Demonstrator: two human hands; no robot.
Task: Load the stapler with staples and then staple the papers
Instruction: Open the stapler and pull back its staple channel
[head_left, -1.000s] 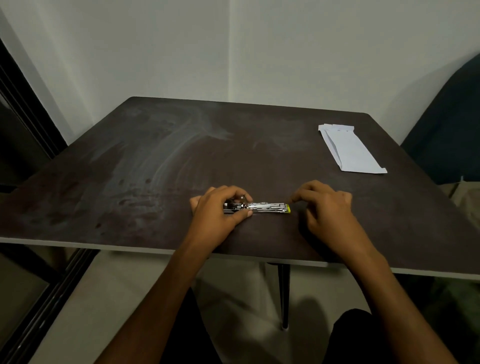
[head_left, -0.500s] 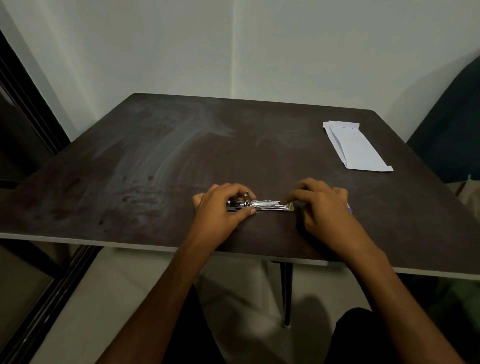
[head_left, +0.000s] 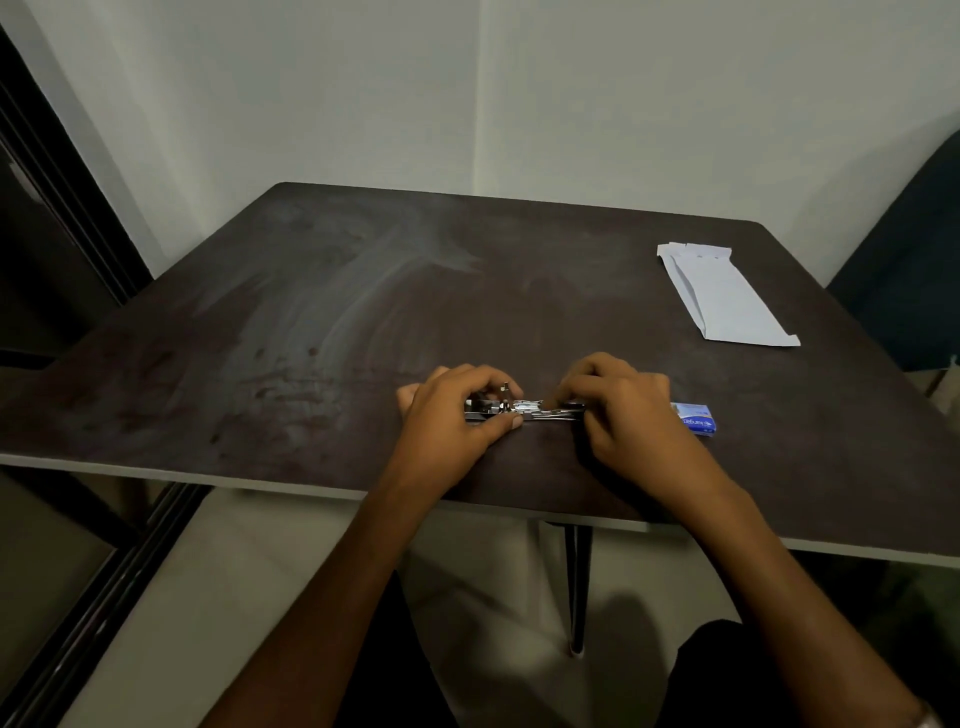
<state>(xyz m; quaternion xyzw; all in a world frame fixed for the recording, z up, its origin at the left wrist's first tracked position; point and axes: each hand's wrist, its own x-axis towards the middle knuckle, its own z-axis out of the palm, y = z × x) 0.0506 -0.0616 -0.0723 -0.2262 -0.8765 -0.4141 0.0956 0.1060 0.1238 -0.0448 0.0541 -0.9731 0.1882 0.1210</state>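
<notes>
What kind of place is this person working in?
Probably a room at home or a small office: a plain dark table pushed into a corner of bare walls, with papers and a staple box.

Shiny bare metal on the stapler (head_left: 524, 408), catching the light. The dark table top (head_left: 363, 312) looks matt and smeared with pale streaks. White folded papers (head_left: 722, 299) look matt; blue staple box (head_left: 696, 418) looks like printed card.
</notes>
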